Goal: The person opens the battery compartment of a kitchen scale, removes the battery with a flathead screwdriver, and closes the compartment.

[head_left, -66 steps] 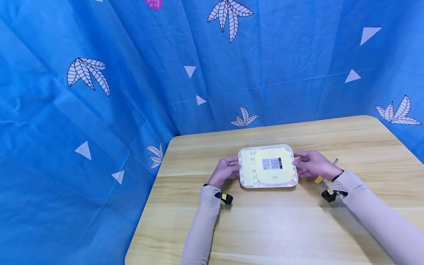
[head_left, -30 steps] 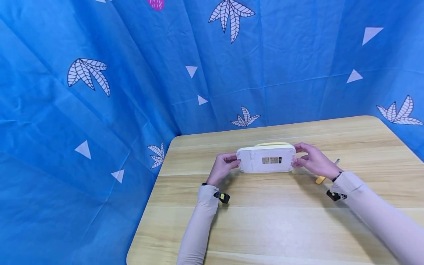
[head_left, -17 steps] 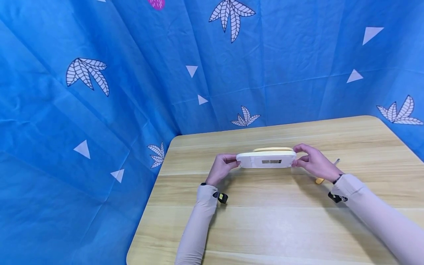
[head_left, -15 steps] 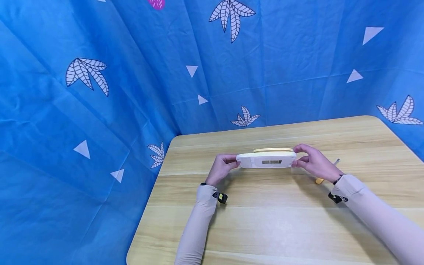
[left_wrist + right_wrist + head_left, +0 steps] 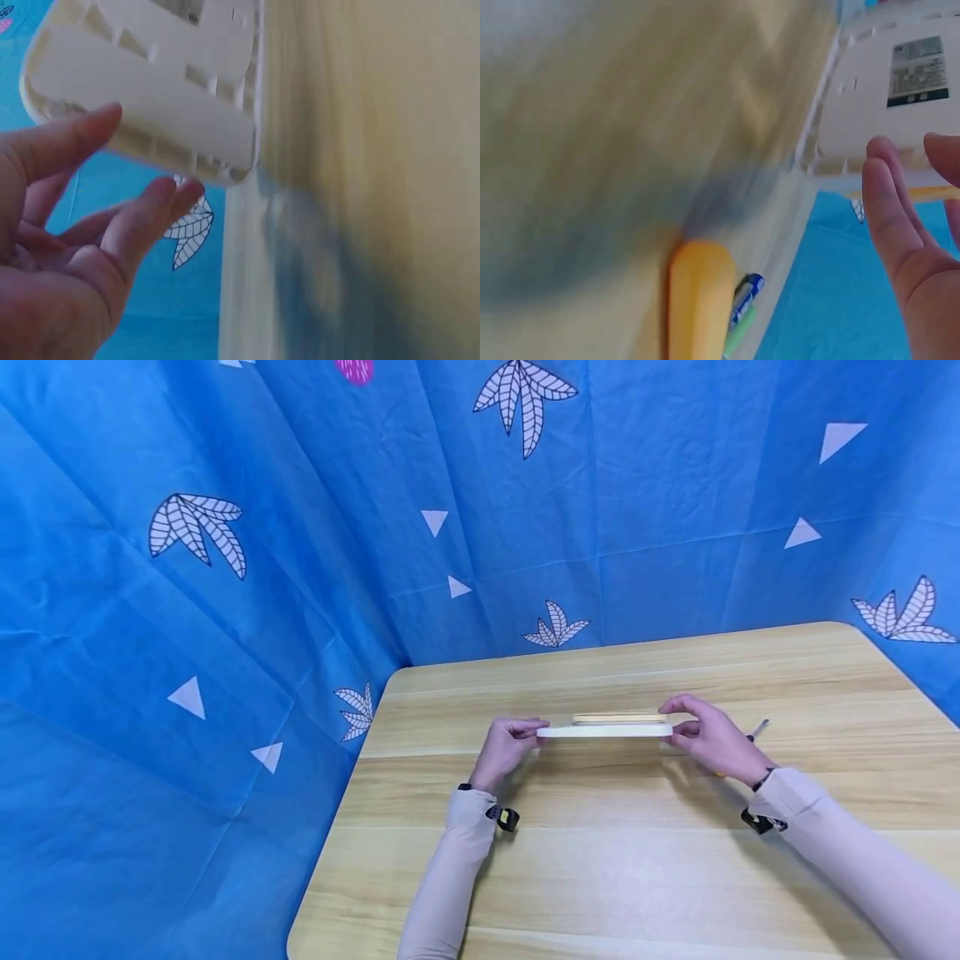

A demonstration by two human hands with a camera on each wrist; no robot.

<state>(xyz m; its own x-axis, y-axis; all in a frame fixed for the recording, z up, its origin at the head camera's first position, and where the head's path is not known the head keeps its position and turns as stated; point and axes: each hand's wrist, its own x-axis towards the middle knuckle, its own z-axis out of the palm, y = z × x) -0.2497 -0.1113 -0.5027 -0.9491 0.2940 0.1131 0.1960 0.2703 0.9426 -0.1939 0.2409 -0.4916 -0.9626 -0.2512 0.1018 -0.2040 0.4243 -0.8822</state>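
Tipped from face-up to edge-on since approx. 2 s ago, white plastic device [image 5: 604, 731] is held level above the wooden table [image 5: 600, 877]. Left hand [image 5: 510, 745] and right hand [image 5: 708, 737] pinch its opposite ends. Ribbed underside carries a printed label [image 5: 917, 69], text too small to read. Yellow-handled tool [image 5: 700, 300] lies nearby w/ a battery [image 5: 744, 294].
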